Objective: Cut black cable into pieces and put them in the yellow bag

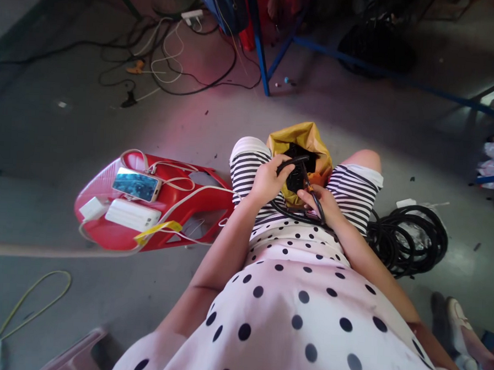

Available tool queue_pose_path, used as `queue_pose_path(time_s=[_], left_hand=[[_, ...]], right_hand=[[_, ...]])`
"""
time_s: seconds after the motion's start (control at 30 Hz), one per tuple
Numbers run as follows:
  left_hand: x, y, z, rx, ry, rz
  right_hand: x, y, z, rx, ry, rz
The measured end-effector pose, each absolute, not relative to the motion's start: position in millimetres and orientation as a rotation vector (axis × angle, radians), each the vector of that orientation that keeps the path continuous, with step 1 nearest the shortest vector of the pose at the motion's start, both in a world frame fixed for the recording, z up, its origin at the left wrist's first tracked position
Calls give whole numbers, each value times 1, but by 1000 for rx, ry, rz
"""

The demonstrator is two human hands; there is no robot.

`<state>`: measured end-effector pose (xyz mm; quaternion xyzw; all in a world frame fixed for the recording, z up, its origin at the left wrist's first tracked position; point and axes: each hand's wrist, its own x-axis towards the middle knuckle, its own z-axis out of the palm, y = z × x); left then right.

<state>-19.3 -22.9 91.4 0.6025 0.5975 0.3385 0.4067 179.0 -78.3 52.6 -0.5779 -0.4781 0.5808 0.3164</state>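
My left hand is closed on the end of a black corrugated tube, which it holds over an open yellow bag between my knees. Black pieces lie inside the bag. My right hand grips black-handled scissors, their dark blades pointing up close to the tube. Whether the blades touch the tube, I cannot tell. More of the tube runs across my lap below both hands. A large coil of black tubing lies on the floor to my right.
On my left, a red plastic stool bears a phone, a white power bank, a charger and white cables. Tangled cords lie ahead, near a blue metal frame. Another person's foot shows at lower right.
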Motion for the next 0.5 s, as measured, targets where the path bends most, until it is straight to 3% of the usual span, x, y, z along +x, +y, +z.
queue_pose_path(time_s=[0.5], left_hand=[[-15,-27,88,1764,1407,812]], right_hand=[[173,-72,64,-1564,-1166,1478]])
